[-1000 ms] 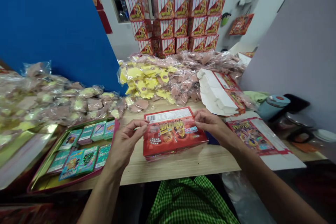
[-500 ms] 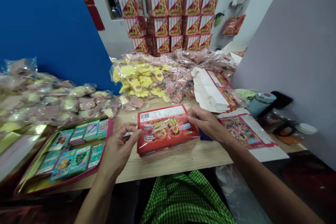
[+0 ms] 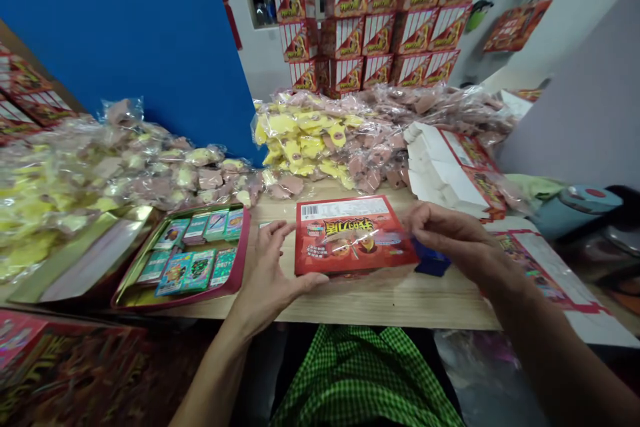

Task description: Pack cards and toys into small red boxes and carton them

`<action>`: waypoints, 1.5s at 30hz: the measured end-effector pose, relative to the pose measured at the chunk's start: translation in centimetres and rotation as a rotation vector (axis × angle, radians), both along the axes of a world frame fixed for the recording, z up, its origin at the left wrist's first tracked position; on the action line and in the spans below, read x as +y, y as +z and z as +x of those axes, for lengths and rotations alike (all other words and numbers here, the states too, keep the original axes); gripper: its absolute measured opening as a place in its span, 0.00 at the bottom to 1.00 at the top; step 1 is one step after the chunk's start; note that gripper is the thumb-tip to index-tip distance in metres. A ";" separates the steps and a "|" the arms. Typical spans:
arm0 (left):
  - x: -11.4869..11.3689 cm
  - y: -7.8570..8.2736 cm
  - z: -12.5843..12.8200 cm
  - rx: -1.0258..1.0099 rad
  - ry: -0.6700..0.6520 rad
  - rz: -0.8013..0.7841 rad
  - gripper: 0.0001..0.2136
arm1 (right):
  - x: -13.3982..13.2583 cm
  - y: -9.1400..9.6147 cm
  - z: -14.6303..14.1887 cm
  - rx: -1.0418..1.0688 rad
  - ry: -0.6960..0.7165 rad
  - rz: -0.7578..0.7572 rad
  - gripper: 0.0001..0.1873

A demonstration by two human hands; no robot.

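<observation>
A flat red printed box [image 3: 357,240] with a white barcode strip and a glossy surface lies on the wooden table in front of me. My left hand [image 3: 273,273] is at its left end, fingers spread and thumb stretched along the near left corner. At the right edge, my right hand [image 3: 440,230] has its fingers bent together with the thumb beneath; whether anything is pinched there is hidden. A dark blue object [image 3: 431,260] lies partly under that hand. Left of my left hand stands a pink-rimmed tin [image 3: 240,277] holding stacks of cards [image 3: 173,270].
Bagged yellow pieces [image 3: 295,137] and pinkish ones [image 3: 210,180] are heaped behind. Stacked red-and-white boxes [image 3: 350,40] rise at the back. Unfolded cartons [image 3: 440,167] and a printed sheet [image 3: 540,267] lie right, near a light blue cup [image 3: 575,210]. A blue panel [image 3: 135,33] stands left.
The view has swung left, so things sit further right. My left hand has spread its fingers, thumb reaching along the box's near corner. My right hand has shifted slightly outward at the right edge.
</observation>
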State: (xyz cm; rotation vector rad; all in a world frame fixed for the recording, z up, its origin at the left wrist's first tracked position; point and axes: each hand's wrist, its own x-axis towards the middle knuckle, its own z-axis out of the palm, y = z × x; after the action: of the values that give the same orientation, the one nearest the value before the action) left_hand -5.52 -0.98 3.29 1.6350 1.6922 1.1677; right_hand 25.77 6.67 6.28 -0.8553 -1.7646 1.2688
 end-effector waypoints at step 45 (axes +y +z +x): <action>1.4 0.5 -0.2 -0.516 0.239 0.100 0.18 | 1.8 -1.6 -16.5 -0.392 -0.078 0.884 0.10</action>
State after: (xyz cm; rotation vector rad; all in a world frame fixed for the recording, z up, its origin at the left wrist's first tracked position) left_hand -5.67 0.45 3.76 1.0680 1.5284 1.6435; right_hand 9.30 8.52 4.73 -0.6431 -2.2711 0.1753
